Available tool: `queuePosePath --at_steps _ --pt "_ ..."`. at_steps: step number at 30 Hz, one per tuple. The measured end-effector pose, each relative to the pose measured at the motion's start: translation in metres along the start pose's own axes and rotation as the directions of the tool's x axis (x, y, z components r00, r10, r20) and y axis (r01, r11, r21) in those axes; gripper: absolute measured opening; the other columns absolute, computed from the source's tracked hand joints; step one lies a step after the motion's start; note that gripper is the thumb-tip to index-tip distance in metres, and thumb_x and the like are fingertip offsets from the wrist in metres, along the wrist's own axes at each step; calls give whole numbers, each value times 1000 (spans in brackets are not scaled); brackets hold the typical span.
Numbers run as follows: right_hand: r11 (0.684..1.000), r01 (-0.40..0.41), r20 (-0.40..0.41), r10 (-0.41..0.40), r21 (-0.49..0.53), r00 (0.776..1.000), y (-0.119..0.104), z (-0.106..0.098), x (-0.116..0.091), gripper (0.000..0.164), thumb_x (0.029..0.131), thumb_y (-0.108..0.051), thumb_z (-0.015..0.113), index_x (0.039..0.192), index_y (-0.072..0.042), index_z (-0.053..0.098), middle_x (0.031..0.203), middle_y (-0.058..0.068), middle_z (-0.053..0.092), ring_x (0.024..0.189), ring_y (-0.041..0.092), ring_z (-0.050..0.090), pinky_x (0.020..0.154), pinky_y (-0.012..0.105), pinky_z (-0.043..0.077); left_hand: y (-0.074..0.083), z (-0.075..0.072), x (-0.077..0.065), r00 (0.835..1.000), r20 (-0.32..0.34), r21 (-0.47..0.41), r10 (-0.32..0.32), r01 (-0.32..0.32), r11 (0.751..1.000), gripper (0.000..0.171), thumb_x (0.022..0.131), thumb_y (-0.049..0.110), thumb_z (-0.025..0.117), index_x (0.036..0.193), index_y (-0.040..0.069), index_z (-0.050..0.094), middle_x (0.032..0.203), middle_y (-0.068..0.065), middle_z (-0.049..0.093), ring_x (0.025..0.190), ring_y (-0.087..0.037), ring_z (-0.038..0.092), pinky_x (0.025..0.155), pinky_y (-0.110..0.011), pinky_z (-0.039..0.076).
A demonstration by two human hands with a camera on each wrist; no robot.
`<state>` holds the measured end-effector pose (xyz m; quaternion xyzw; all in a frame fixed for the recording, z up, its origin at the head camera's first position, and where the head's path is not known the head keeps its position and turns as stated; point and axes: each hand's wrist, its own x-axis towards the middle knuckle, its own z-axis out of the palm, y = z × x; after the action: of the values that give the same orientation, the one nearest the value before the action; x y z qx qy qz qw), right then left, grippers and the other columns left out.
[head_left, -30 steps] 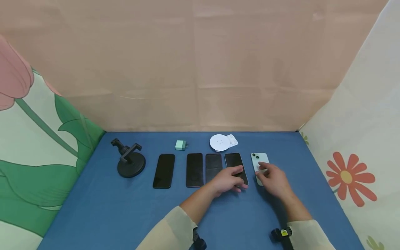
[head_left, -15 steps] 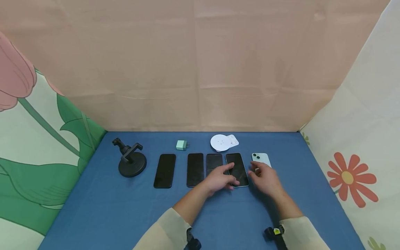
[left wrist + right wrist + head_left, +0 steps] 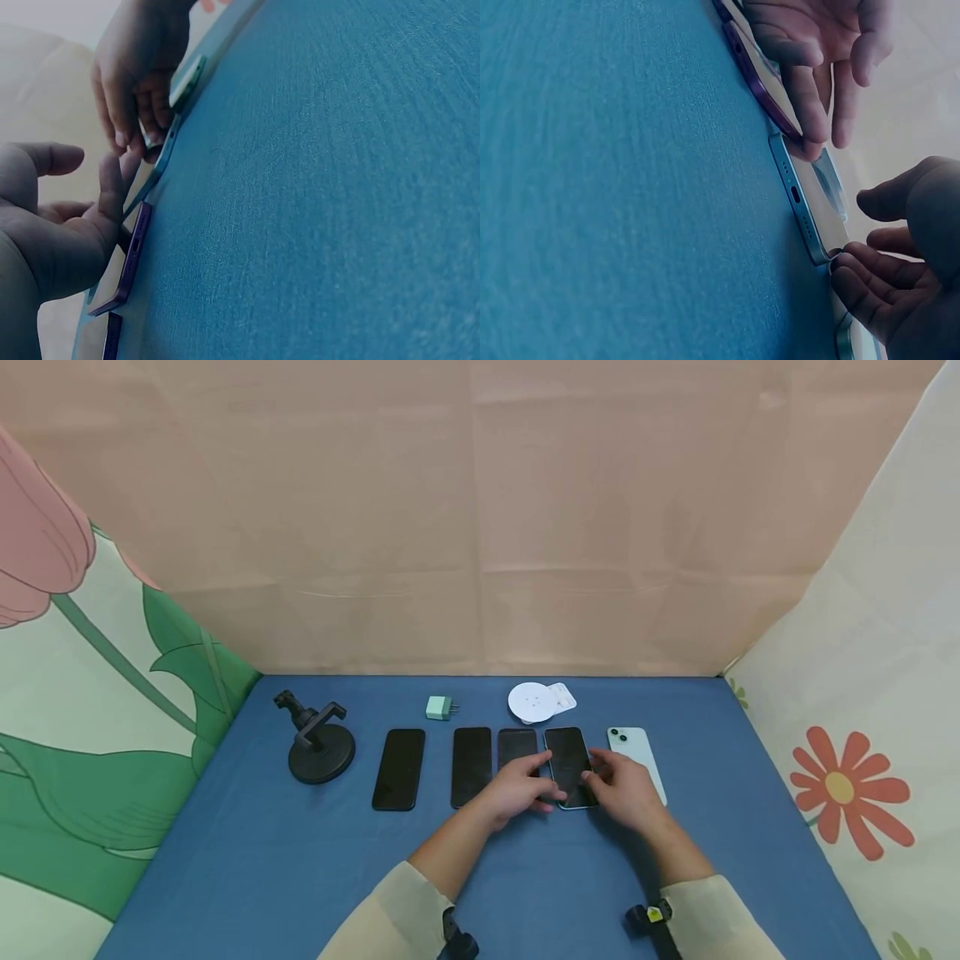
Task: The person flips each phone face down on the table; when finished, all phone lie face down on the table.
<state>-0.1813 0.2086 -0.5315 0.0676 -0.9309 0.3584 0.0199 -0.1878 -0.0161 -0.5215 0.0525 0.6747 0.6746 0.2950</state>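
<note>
A phone (image 3: pixel 567 756) with a pale blue edge lies screen up between my two hands. My left hand (image 3: pixel 516 792) is on its left side with fingers spread, fingertips right at the phone's near left edge. At the opposite edge is my right hand (image 3: pixel 624 792), its fingers bent against the lower right corner and the thumb held apart in the right wrist view. Partly beneath the left hand is a purple-edged phone (image 3: pixel 131 259), screen up. Just right of the right hand, a mint phone (image 3: pixel 637 750) lies face down, its two cameras showing; the hand covers part of it.
Two more black-screened phones (image 3: pixel 472 764) lie to the left in the row. A black phone stand (image 3: pixel 321 756) stands at far left. Behind the row are a mint charger plug (image 3: pixel 439 707) and a white disc (image 3: pixel 531 702) with a tab. A beige wall backs the blue table.
My right hand has moved left, from over the mint phone to the pale-blue-edged phone's right side. My left hand has drawn back left from over that phone to its left edge.
</note>
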Motion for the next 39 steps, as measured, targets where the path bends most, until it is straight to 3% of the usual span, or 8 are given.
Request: queuePosePath --at_steps 2,5,9,18,31,39 --pt "1000 -12 5 12 -4 1000 0 1 0 46 97 -19 70 138 3 62 116 16 72 94 26 73 79 46 59 0 0 0 1000 -2 -18 2 -2 1000 70 100 6 63 163 6 32 114 -18 70 105 -21 74 79 -34 62" --pt "1000 -28 13 28 -1 1000 1 1 1 47 98 -19 69 138 2 62 118 17 72 97 27 73 82 48 59 0 -1 0 1000 -2 -35 1 -1 999 69 100 5 62 162 4 31 142 -21 60 107 -23 74 79 -33 62" --pt "1000 -31 19 31 1 999 1 1 1 47 98 -20 69 138 3 62 120 18 72 99 30 73 85 49 59 1 -1 -2 1000 -2 -34 -6 6 999 67 102 6 61 162 3 32 166 -12 36 109 -24 74 80 -34 62" --pt "999 -38 25 38 9 999 1 0 1 45 98 -18 68 138 2 63 121 18 73 101 31 73 85 50 59 0 -3 -2 1000 8 -32 -1 1 1000 68 99 2 63 160 4 36 166 -10 35 109 -23 73 81 -33 62" --pt "996 -60 38 57 69 998 3 -2 0 45 99 -21 68 138 2 62 124 18 71 106 33 72 87 49 59 -3 -10 4 999 37 -107 -18 22 994 69 97 -1 63 161 6 37 167 -6 35 112 -20 72 80 -29 61" --pt "992 -70 42 66 104 997 3 -3 -1 45 100 -18 68 138 5 61 123 19 71 107 34 71 89 49 58 -3 -9 4 1000 11 -140 -4 5 990 68 97 -1 64 160 6 39 166 -6 36 115 -23 71 81 -30 61"
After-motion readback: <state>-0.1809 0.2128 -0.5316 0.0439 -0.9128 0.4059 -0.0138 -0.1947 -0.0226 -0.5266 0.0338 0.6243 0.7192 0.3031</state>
